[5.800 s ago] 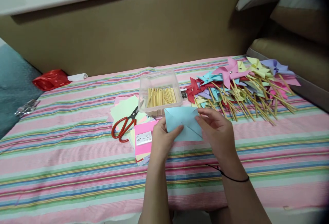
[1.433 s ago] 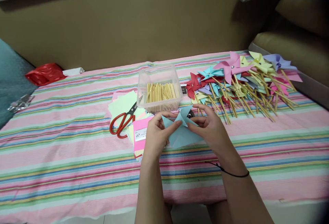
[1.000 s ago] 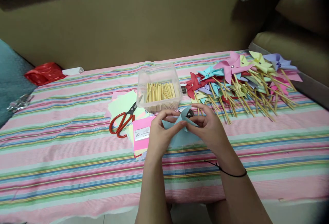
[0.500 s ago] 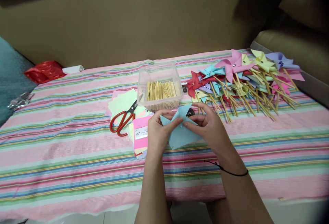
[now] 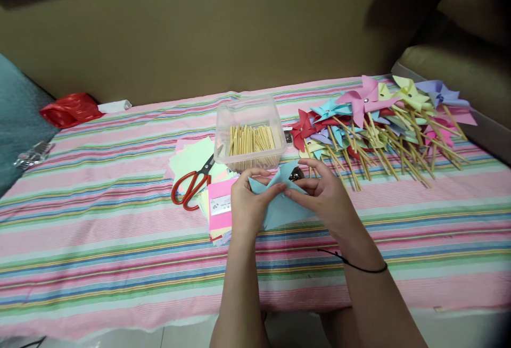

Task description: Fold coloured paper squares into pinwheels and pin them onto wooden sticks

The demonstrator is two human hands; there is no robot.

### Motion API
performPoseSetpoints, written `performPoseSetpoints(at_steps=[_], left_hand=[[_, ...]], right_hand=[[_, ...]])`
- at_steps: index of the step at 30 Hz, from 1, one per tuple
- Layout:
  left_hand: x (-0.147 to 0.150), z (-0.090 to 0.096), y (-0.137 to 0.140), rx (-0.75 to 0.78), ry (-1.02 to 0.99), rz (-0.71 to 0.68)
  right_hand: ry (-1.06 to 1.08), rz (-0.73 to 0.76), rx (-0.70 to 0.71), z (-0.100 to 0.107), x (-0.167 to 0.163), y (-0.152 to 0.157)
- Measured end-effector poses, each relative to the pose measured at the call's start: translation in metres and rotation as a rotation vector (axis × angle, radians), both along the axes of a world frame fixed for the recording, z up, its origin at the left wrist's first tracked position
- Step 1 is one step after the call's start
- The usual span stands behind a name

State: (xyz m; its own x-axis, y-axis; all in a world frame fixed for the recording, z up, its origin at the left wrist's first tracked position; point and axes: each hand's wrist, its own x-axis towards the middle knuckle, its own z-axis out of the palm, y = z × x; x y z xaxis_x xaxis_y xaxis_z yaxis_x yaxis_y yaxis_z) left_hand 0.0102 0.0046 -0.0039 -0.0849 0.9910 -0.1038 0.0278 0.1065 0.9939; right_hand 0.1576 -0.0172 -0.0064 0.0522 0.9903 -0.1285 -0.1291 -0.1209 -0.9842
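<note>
A light blue sheet of paper [image 5: 281, 212], with corners folded in toward its middle, is held between both hands above the striped cloth. My left hand [image 5: 251, 201] pinches its left side, thumb laid on the folded corners. On the other side, my right hand [image 5: 321, 191] grips the paper with thumb and fingers close to the centre. Behind the paper, by the right fingers, a small dark shiny object [image 5: 296, 174] shows; its kind I cannot make out. Just beyond the hands stands a clear plastic box [image 5: 249, 107] of short wooden sticks [image 5: 255, 140].
Scissors [image 5: 194, 185] with red handles lie on pastel paper sheets [image 5: 187, 159] to the left, near a pink paper pack [image 5: 219, 223]. Finished paper pinwheels [image 5: 366, 100] on sticks are heaped at right. A red plastic bag [image 5: 72, 111] sits far left on the striped cloth [image 5: 120, 231].
The view has shifted slightly. Both hands keep hold of the blue paper in nearly the same pose, and its lower edge looks tilted a little.
</note>
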Motion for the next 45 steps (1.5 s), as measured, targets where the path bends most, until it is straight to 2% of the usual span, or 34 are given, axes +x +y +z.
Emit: performPoseSetpoints(at_steps=[6, 10, 13, 21, 27, 36, 45], left_hand=[[0.000, 0.004, -0.001, -0.002, -0.003, -0.037], [-0.003, 0.009, -0.004, -0.091, -0.142, -0.130], [-0.006, 0.010, -0.004, -0.133, -0.153, -0.177], [-0.007, 0.008, -0.004, -0.108, -0.124, -0.115], [-0.009, 0.009, -0.004, -0.114, -0.113, -0.134], [-0.010, 0.009, -0.004, -0.111, -0.099, -0.161], [-0.010, 0.009, -0.004, -0.099, -0.065, -0.188]], right_hand=[[0.019, -0.005, -0.030, -0.001, -0.001, 0.000], [0.020, -0.049, -0.071, -0.002, 0.000, 0.000], [0.031, -0.043, -0.087, -0.001, 0.001, 0.000], [0.021, -0.041, -0.104, 0.005, 0.001, -0.001], [0.048, -0.047, -0.128, 0.006, 0.002, -0.001], [0.016, -0.044, -0.093, -0.002, 0.003, 0.000], [0.013, -0.061, -0.083, 0.000, 0.002, 0.000]])
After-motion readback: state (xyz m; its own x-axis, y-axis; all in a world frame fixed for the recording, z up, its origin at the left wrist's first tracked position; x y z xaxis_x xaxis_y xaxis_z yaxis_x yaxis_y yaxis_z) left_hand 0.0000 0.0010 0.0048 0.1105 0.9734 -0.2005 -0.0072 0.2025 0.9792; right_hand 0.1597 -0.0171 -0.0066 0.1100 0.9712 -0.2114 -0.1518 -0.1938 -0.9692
